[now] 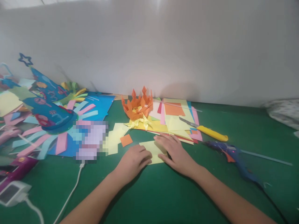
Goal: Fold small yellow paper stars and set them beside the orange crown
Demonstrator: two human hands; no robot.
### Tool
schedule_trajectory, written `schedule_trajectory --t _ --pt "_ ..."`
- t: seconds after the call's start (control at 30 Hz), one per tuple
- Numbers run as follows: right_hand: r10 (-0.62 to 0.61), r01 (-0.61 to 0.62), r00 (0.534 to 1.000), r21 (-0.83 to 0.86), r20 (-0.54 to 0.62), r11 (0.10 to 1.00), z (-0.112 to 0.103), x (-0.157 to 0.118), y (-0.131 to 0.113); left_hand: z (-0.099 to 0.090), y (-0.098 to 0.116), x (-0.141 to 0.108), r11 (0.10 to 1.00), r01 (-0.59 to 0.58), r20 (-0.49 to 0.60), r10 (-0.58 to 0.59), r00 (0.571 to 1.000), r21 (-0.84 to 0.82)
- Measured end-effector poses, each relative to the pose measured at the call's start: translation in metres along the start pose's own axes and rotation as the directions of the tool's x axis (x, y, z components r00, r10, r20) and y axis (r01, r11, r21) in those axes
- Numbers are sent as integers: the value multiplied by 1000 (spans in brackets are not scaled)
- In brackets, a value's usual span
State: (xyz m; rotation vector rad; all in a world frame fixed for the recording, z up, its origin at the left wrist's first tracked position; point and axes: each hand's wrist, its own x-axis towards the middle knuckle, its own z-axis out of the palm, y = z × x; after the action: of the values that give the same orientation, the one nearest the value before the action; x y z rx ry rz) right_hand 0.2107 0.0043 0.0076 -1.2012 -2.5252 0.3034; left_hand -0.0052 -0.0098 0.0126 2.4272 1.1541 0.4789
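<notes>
On the green table, directly before me, lies a pale yellow sheet of paper [155, 150]. My left hand [134, 160] is at its left edge, fingers curled together and closed on the paper. The fingers of my right hand [174, 152] lie flat across the sheet's right part, thumb apart, covering that end. Just beyond my left hand is a small orange paper square [126, 140]. Behind the sheet stands a ring of folded orange paper [137, 107], with pale yellow folded paper pieces [141, 123] in front of it.
To the right lie a yellow utility knife [212, 133], blade out, and a blue glue gun [233, 152] with a trailing cord. Stacked coloured papers [179, 109] sit at the back. Blue decorated paper cones [51, 113] and a charging phone [91, 141] crowd the left.
</notes>
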Motion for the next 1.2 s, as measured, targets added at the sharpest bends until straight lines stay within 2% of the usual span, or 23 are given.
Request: schedule_trajectory --t 0.13,0.37,0.6,0.73,0.9,1.2 --pt "-11 11 1000 3 -7 1000 -1 -1 -1 1 2 0 1000 -18 -42 19 999 16" --pt "-79 65 982 -88 -174 994 2 -1 -4 1 6 0 991 -25 -220 54 974 131" --pt "-161 112 931 -166 -328 980 2 -2 -1 -1 8 3 989 -60 -184 85 979 136" --pt "-263 214 931 -205 -255 955 3 -2 1 -1 9 5 991 -76 -165 94 982 112" --pt "-239 217 966 -194 -99 957 3 -2 1 -1 7 3 994 -84 -129 91 987 64" --pt "-329 319 944 -179 -29 931 1 -2 3 2 5 1 1000 -8 -69 7 998 -22"
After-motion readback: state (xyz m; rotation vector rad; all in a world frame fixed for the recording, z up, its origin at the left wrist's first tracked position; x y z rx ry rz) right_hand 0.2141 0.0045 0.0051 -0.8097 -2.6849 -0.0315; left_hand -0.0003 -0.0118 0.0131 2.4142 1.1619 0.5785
